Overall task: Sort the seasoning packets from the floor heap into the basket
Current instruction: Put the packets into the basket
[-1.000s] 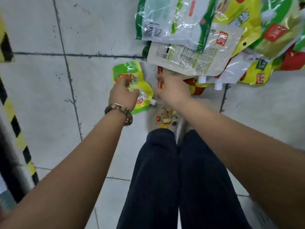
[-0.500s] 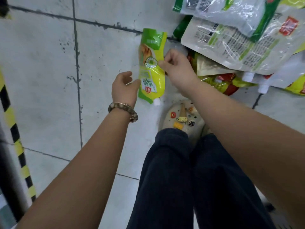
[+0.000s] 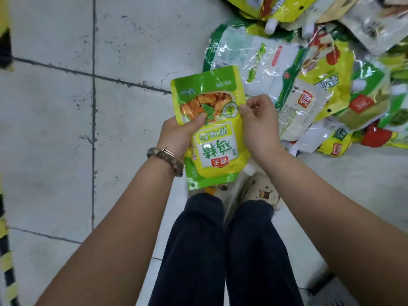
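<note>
Held item: glossy yellow-and-green plastic seasoning pouch [image 3: 210, 129], centre frame, off the floor.
Left hand [image 3: 178, 134]: thumb clamps the pouch's left edge.
Right hand [image 3: 259, 127]: fingers pinch its right edge.
Heap [image 3: 309, 85]: upper right, on grey tiles.
Basket: out of view.
Technique: probably support both edges, carry flat.

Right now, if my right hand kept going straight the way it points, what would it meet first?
The yellow-green packet it is pinching at the edge: the right hand points forward and left, across that packet. Beyond it probably only floor tile, not the heap, though depth is unclear.
</note>
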The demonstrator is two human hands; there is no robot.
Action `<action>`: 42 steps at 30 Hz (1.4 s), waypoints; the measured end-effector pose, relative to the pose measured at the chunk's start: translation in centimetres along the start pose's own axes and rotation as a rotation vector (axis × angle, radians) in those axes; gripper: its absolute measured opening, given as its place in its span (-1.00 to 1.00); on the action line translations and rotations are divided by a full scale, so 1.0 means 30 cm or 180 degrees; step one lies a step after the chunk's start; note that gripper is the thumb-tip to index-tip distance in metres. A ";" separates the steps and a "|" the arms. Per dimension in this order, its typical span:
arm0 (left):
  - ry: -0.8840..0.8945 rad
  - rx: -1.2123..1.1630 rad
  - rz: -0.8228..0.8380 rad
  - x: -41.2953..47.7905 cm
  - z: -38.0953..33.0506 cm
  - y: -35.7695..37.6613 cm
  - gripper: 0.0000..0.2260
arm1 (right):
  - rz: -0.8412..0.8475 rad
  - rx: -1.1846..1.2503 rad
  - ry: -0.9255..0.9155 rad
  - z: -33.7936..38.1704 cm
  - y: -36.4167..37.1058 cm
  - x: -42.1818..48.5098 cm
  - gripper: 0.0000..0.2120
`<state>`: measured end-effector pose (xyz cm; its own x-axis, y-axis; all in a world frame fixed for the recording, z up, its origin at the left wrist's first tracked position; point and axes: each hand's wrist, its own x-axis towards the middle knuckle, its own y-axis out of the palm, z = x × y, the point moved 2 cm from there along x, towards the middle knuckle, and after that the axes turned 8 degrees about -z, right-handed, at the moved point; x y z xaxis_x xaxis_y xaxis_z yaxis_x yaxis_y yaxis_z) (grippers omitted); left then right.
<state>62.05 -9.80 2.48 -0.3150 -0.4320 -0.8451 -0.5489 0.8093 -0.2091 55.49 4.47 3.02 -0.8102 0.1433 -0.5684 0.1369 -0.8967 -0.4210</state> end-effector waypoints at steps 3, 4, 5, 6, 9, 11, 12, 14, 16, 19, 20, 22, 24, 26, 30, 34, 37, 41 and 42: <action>0.0181 0.0016 -0.0526 0.024 -0.022 0.025 -0.89 | -0.0140 -0.0817 -0.0692 0.036 -0.030 0.060 -0.94; 0.0237 0.0025 -0.0687 0.030 -0.027 0.026 -0.88 | -0.0138 -0.1262 -0.0953 0.041 -0.038 0.092 -0.83; 0.0276 0.0058 -0.0801 0.034 -0.029 0.028 -0.86 | -0.0039 -0.1824 -0.1227 0.035 -0.041 0.133 -0.70; 0.0301 0.0094 -0.0870 0.038 -0.031 0.028 -0.86 | 0.0142 -0.2425 -0.1461 0.024 -0.039 0.175 -0.57; 0.0315 0.0256 -0.0898 0.048 -0.024 0.031 -0.87 | 0.0709 -0.3623 -0.1655 -0.016 -0.019 0.281 -0.33; 0.0315 0.0321 -0.0878 0.053 -0.023 0.035 -0.91 | 0.0808 -0.3864 -0.1784 -0.030 -0.011 0.325 -0.34; 0.0308 0.0360 -0.0899 0.056 -0.022 0.036 -0.92 | 0.0825 -0.3901 -0.1889 -0.031 -0.010 0.337 -0.37; 0.0289 0.0403 -0.0960 0.057 -0.024 0.038 -0.95 | 0.0837 -0.3878 -0.2076 -0.023 -0.013 0.345 -0.48; 0.0283 0.0377 -0.1017 0.057 -0.023 0.039 -0.94 | 0.0822 -0.3856 -0.2200 -0.020 -0.016 0.344 -0.58; 0.0224 0.0278 -0.1153 0.055 -0.024 0.025 -0.90 | 0.0576 -0.3600 -0.2121 0.008 -0.016 0.339 -0.68; 0.0213 0.0230 -0.1221 0.055 -0.027 0.015 -0.89 | 0.0375 -0.3324 -0.2030 0.026 -0.023 0.336 -0.72; 0.0244 0.0174 -0.1392 0.055 -0.040 -0.005 -0.87 | 0.0018 -0.2634 -0.1845 0.060 -0.048 0.328 -0.79; 0.0312 0.0158 -0.1541 0.044 -0.053 -0.017 -0.84 | -0.0166 -0.1795 -0.1716 0.081 -0.089 0.309 -0.77; 0.0387 0.0095 -0.1588 0.030 -0.060 -0.020 -0.85 | -0.0167 -0.1175 -0.1641 0.092 -0.137 0.283 -0.77; 0.0611 0.0278 -0.1419 0.014 -0.078 0.000 -0.92 | 0.0274 -0.0056 -0.1057 0.111 -0.243 0.224 -0.75; 0.0902 0.0600 -0.0976 0.005 -0.086 0.055 -0.97 | 0.1006 0.1279 0.0311 0.091 -0.302 0.152 -0.69; 0.0837 0.0486 -0.0667 -0.015 -0.084 0.113 -0.93 | 0.1511 0.1955 0.1262 0.035 -0.273 0.097 -0.70; 0.0362 -0.0106 -0.0456 -0.040 -0.075 0.173 -0.74 | 0.1380 0.1853 0.1541 -0.038 -0.217 0.064 -0.73; 0.0236 -0.0214 -0.0364 -0.041 -0.069 0.181 -0.67 | 0.1223 0.1659 0.1470 -0.054 -0.210 0.065 -0.73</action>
<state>57.85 -5.71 3.42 -0.3024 -0.5501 -0.7784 -0.6344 0.7257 -0.2664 53.98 11.09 3.42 -0.4265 -0.1589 -0.8904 -0.0180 -0.9828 0.1840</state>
